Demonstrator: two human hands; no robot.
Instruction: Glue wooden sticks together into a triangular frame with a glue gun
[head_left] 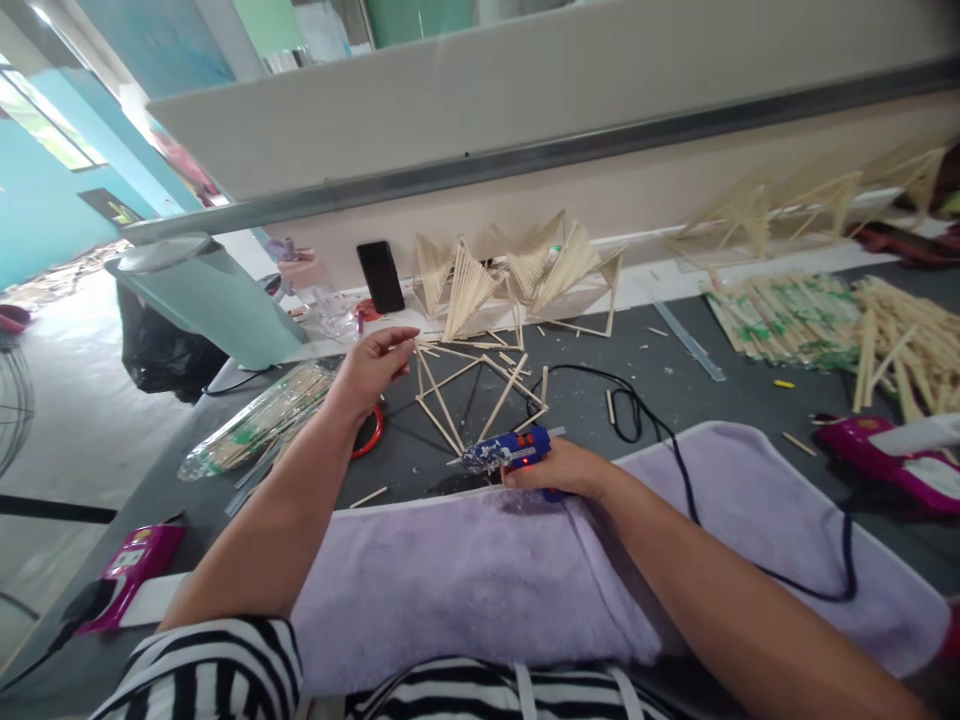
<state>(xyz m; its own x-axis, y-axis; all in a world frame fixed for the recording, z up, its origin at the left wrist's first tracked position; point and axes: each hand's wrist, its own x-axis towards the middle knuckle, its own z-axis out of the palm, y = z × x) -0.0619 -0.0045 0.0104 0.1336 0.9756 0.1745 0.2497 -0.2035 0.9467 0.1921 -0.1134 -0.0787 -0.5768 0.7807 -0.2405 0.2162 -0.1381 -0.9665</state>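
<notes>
My right hand (551, 468) is wrapped round a blue hot glue gun (506, 450), its nozzle pointing left beside the near corner of a wooden stick frame (444, 410). Glue strings and pale residue cover the gun's front, and a small red light glows on its side. My left hand (379, 362) is pinched at the frame's upper left corner; the exact grip is partly hidden by the fingers. The frame is made of thin sticks joined into triangles and lies on the dark table. A few short loose sticks (512, 368) lie at its far side.
Finished stick structures (480, 285) stand by the wall near a black phone (380, 277). Stick bundles (787, 318) lie right, a packed bag of sticks (259, 420) left. A purple towel (465, 590) covers the near edge. The gun's black cord (679, 470) crosses it. Magenta devices (139, 565) sit at the sides.
</notes>
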